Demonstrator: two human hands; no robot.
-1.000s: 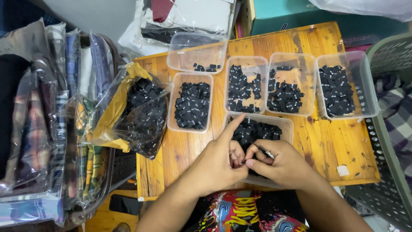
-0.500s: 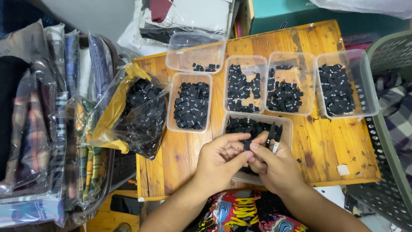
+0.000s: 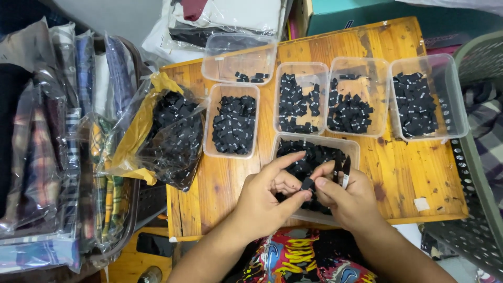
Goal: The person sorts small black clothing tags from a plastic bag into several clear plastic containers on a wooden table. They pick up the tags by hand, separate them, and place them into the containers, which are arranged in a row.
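1. Left hand (image 3: 262, 202) enters from six o'clock, forearm angled toward one o'clock, index finger stretched out, thumb pinched.
2. Right hand (image 3: 348, 202) enters from five o'clock, fingers curled, thumb tip meeting the left thumb.

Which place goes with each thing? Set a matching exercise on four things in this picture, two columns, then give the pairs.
Things:
1. clear bag of black pieces
2. nearly empty tub
3. small black piece
4. white scrap

Places:
A. pinched between left hand and right hand
B. far row, leftmost
C. on the table near its right front corner
D. at the table's left edge

Pairs: 1-D, 2-B, 3-A, 4-C
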